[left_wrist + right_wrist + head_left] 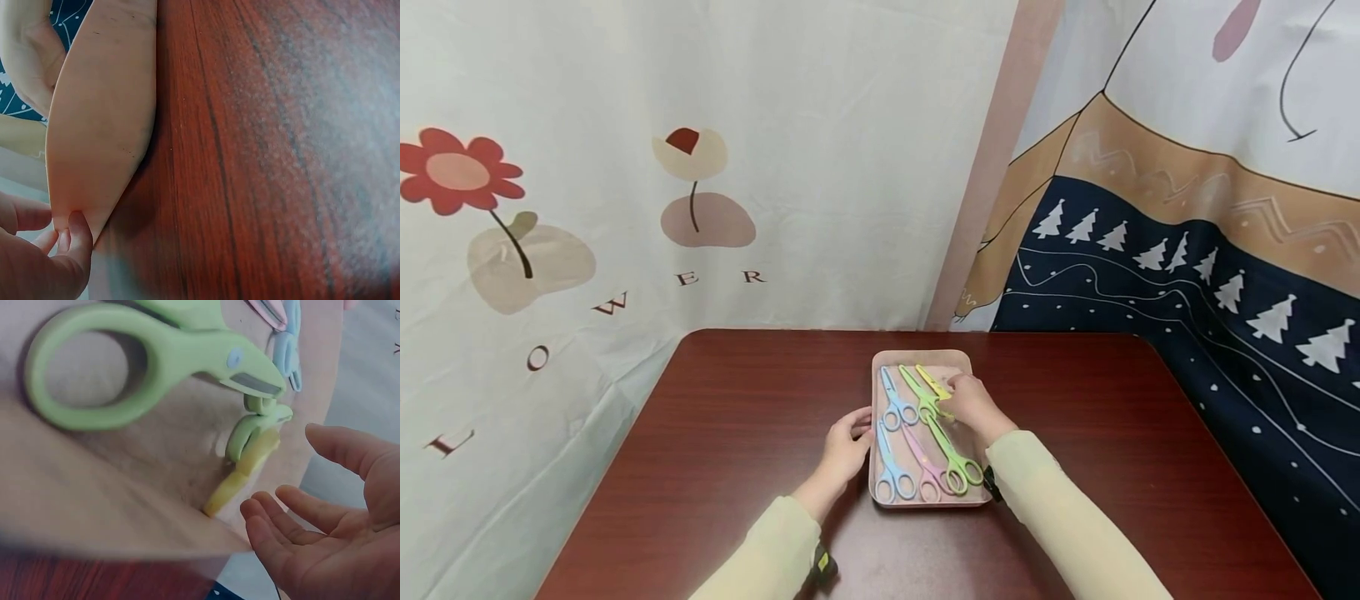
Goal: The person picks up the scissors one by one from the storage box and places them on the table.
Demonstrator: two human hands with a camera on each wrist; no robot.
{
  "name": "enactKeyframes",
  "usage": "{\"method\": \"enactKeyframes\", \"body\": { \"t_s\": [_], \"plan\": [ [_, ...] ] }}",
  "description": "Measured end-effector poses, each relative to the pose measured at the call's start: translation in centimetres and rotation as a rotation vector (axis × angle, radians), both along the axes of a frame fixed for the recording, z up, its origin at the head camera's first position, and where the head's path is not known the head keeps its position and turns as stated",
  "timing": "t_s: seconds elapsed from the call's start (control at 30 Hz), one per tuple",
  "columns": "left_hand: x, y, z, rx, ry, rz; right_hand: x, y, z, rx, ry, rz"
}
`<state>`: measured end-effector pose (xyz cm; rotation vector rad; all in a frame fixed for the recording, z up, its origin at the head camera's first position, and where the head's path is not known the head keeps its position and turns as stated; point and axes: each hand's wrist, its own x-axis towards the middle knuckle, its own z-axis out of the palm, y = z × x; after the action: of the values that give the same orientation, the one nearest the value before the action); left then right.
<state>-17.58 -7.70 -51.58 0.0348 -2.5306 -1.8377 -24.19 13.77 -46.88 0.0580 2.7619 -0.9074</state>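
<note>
A shallow pinkish-beige tray (925,504) lies on the table with several pairs of plastic scissors in it. Blue scissors (889,462) lie along its left side, pink scissors (929,479) at the near middle, and green scissors (955,462) on the right. Yellow scissors (228,490) lie by the far right corner, partly covered by the hand in the head view. My left hand (842,450) touches the tray's left side with its fingertips at the outer wall. Over the far right part, my right hand (976,408) holds nothing, thumb and fingers spread apart beside the yellow scissors.
The dark red wooden table (737,433) extends around the tray on all sides. Behind it hangs a white curtain (835,167) with flower prints, and at the right a navy cloth (1090,275) with white trees.
</note>
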Motion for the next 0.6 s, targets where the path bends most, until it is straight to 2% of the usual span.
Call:
{"method": "enactKeyframes", "body": {
  "t_s": [0.1, 0.23, 0.33, 0.47, 0.6],
  "plan": [
    [0.0, 0.0, 0.0, 0.0, -0.004, 0.001, 0.0, -0.7, -0.4, -0.096, -0.043, -0.036],
    [0.1, 0.0, 0.0, -0.009, -0.002, -0.001, 0.3, -1.3, -1.0, -0.357, -0.127, -0.108],
    [0.1, 0.0, 0.0, -0.018, 0.003, 0.0, 0.5, -1.4, -1.2, -0.46, -0.158, -0.134],
    [0.1, 0.1, 0.0, -0.013, -0.003, 0.0, 0.4, -1.3, -1.2, -0.405, -0.156, -0.131],
    [0.0, 0.1, 0.0, -0.012, -0.006, -0.002, 0.1, -1.2, -1.1, -0.27, -0.135, -0.104]
  ]
}}
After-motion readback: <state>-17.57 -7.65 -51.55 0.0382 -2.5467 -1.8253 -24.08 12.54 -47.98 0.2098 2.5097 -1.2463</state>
